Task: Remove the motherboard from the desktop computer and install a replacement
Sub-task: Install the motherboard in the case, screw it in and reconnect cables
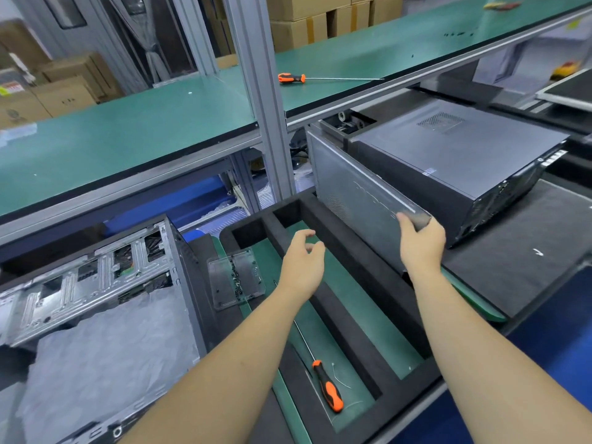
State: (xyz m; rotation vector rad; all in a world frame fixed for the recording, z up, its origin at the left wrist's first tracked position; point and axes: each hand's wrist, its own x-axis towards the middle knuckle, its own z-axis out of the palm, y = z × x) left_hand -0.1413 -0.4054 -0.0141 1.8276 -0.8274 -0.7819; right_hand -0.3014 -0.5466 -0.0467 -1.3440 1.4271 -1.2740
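Observation:
A grey metal side panel stands on edge against a closed black desktop case at the right. My right hand grips the panel's near top corner. Empty and with loosely curved fingers, my left hand hovers over the black foam tray. An open computer chassis lies at the left, with a white plastic sheet draped over its near part. An orange-handled screwdriver lies in the tray's near slot. A clear plastic dish holding small dark screws sits left of my left hand.
A green upper shelf on an aluminium post carries a second orange-handled screwdriver. A dark mat lies under the closed case. Cardboard boxes are stacked behind the shelf. Blue floor shows at the lower right.

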